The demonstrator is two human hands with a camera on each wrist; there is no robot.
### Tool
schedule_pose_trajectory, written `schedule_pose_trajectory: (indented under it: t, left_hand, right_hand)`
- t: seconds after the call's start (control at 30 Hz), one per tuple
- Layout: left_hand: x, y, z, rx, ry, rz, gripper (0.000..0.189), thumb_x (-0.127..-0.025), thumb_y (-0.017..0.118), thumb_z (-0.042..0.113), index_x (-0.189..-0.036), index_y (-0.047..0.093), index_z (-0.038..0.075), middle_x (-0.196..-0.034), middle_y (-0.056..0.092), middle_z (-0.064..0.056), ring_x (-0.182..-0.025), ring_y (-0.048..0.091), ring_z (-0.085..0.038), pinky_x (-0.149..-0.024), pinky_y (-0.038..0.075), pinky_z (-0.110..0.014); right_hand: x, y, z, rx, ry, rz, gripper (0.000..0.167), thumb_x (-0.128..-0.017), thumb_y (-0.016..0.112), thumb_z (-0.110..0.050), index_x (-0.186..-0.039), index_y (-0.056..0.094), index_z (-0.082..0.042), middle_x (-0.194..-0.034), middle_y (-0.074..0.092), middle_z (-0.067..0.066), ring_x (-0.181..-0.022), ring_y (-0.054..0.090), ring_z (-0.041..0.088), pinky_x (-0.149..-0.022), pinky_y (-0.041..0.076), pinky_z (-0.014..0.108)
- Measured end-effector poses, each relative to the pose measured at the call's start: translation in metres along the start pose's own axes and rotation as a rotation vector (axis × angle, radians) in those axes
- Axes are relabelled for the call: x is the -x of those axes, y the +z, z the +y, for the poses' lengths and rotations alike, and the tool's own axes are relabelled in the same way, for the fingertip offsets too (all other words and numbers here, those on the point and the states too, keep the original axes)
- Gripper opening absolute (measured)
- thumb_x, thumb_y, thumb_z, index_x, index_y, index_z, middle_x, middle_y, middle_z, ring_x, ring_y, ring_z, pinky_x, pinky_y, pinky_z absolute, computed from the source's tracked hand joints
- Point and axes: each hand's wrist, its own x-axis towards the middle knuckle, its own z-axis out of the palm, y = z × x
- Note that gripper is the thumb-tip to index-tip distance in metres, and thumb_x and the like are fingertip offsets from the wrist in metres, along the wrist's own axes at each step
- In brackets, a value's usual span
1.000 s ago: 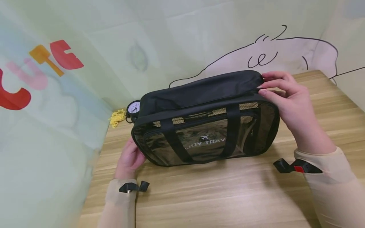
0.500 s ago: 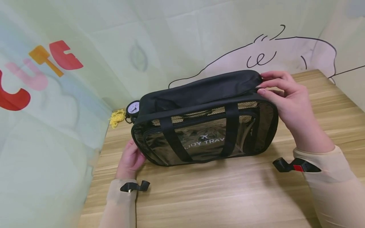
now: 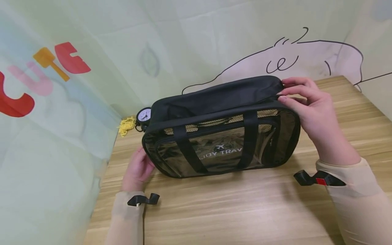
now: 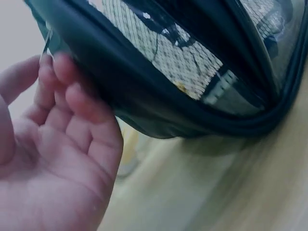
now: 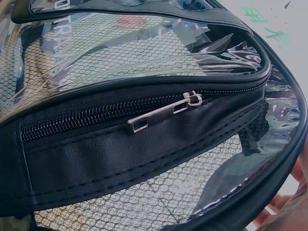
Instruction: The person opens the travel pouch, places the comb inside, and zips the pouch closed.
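Note:
A black travel bag (image 3: 214, 102) with a see-through front and two straps stands on the wooden table in the head view. White lettering and a small airplane mark its front. My right hand (image 3: 315, 105) grips the bag's upper right corner, thumb in front. At the lower left end, my left hand (image 3: 137, 168) is partly hidden behind the bag. The left wrist view shows thumb and forefinger pinching a thin metal zipper pull (image 4: 46, 42) at the bag's side. Another zipper pull (image 5: 161, 113) lies along the front pocket's zipper in the right wrist view.
Behind the bag's left end stands a small round clock (image 3: 144, 115) with a black rim. Yellow string (image 3: 126, 126) is bunched beside it. A printed curtain (image 3: 183, 44) hangs along the back and left of the wooden table (image 3: 239, 207).
My left hand has shifted slightly left and down in the head view. The bag and my right hand have stayed nearly in place.

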Motion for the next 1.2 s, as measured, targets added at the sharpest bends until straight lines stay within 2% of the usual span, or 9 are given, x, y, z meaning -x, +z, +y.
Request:
schedule_pose_trajectory:
  t: [0.2,0.47,0.6,0.67,0.77,0.87,1.0,1.1,1.2]
  left_hand:
    - [0.002,0.013,0.015,-0.205,0.007,0.156,0.027,-0.109,0.051,0.014,-0.101,0.077,0.016,-0.094,0.075,0.005,-0.083,0.071,-0.007,-0.075,0.057,-0.023]
    - [0.021,0.052,0.036,-0.588,0.009,0.616,0.017,-0.109,0.051,0.013,-0.100,0.065,0.015,-0.089,0.066,0.006,-0.075,0.063,-0.009,-0.067,0.054,-0.023]
    - [0.039,0.072,0.038,-0.702,0.099,0.735,0.010,-0.108,0.052,0.012,-0.107,0.061,0.007,-0.091,0.069,0.000,-0.078,0.067,-0.014,-0.065,0.057,-0.024]
    - [0.047,0.082,0.037,-0.745,0.157,0.737,0.010,-0.108,0.052,0.010,-0.109,0.060,0.004,-0.092,0.069,-0.003,-0.079,0.069,-0.016,-0.066,0.058,-0.024]
    - [0.057,0.099,0.033,-0.790,0.291,0.660,0.012,-0.107,0.050,0.004,-0.113,0.059,-0.002,-0.096,0.069,-0.007,-0.084,0.070,-0.018,-0.069,0.058,-0.024]
    - [0.066,0.123,0.030,-0.845,0.509,0.545,0.019,-0.103,0.048,-0.008,-0.120,0.054,-0.012,-0.107,0.068,-0.012,-0.097,0.069,-0.022,-0.080,0.057,-0.025]
    - [0.067,0.156,0.033,-1.052,0.784,0.456,0.037,-0.093,0.052,-0.011,-0.128,0.046,-0.022,-0.126,0.063,-0.020,-0.120,0.062,-0.028,-0.101,0.049,-0.030]
    - [0.063,0.172,0.038,-1.229,0.851,0.458,0.048,-0.087,0.058,-0.003,-0.130,0.046,-0.023,-0.135,0.059,-0.024,-0.131,0.055,-0.028,-0.110,0.043,-0.032]
    - [0.063,0.176,0.040,-1.375,0.811,0.438,0.056,-0.089,0.062,0.009,-0.134,0.046,-0.020,-0.142,0.053,-0.029,-0.140,0.048,-0.029,-0.116,0.036,-0.033]
  right_hand:
    - [0.002,0.003,0.000,-0.006,-0.002,0.000,0.014,-0.090,0.075,0.003,-0.101,0.075,0.011,-0.129,0.064,0.009,-0.127,0.052,0.021,-0.090,0.050,0.019]
    - [-0.001,0.014,0.002,-0.035,-0.014,-0.009,0.014,-0.090,0.076,0.002,-0.100,0.074,0.011,-0.128,0.063,0.010,-0.125,0.052,0.022,-0.091,0.050,0.019]
    - [-0.006,0.018,0.002,-0.026,-0.013,-0.010,0.014,-0.090,0.076,0.001,-0.100,0.075,0.010,-0.127,0.063,0.010,-0.126,0.052,0.022,-0.091,0.050,0.020]
    - [-0.008,0.018,0.002,-0.033,-0.014,-0.009,0.013,-0.089,0.076,0.002,-0.099,0.075,0.011,-0.126,0.064,0.009,-0.126,0.052,0.021,-0.091,0.050,0.020]
    - [-0.008,0.016,0.001,-0.054,-0.012,-0.015,0.013,-0.089,0.076,0.003,-0.099,0.075,0.011,-0.125,0.064,0.010,-0.126,0.052,0.022,-0.091,0.050,0.020]
    - [-0.005,0.012,0.001,-0.070,-0.001,-0.046,0.014,-0.091,0.075,0.002,-0.103,0.075,0.010,-0.126,0.064,0.010,-0.128,0.051,0.023,-0.092,0.050,0.019]
    - [0.004,0.001,0.002,-0.067,0.005,-0.078,0.022,-0.098,0.068,-0.003,-0.117,0.073,0.006,-0.128,0.065,0.010,-0.128,0.051,0.023,-0.097,0.047,0.017]
    - [0.014,-0.010,0.005,-0.098,-0.015,-0.084,0.028,-0.102,0.062,-0.004,-0.127,0.069,0.007,-0.128,0.066,0.011,-0.126,0.053,0.023,-0.098,0.048,0.018]
    - [0.025,-0.022,0.010,-0.124,-0.052,-0.094,0.030,-0.103,0.056,0.000,-0.130,0.064,0.011,-0.128,0.066,0.011,-0.124,0.056,0.023,-0.096,0.050,0.019]
